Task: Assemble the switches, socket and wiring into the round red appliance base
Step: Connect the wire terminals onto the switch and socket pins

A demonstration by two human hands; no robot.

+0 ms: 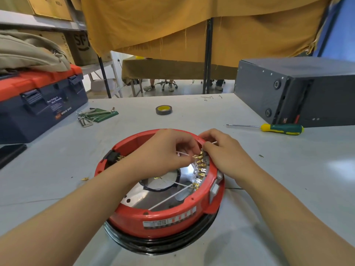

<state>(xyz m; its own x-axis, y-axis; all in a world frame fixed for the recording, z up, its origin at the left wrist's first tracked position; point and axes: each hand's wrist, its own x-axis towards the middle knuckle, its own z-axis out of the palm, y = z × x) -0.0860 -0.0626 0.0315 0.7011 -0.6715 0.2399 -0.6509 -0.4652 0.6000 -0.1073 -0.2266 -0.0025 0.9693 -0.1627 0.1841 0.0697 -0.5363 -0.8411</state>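
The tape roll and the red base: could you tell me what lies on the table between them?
Nothing: in the head view the stretch of table from the tape roll to the red base is bare.

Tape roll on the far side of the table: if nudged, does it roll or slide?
The tape roll lies flat on the table, hole upward, so it would probably slide, not roll. It looks small and thin-walled, likely light. Stood on edge, it would likely roll.

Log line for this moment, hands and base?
left hand: pinches white wire | right hand: fingers at brass terminals | red base: on table, wiring unfinished
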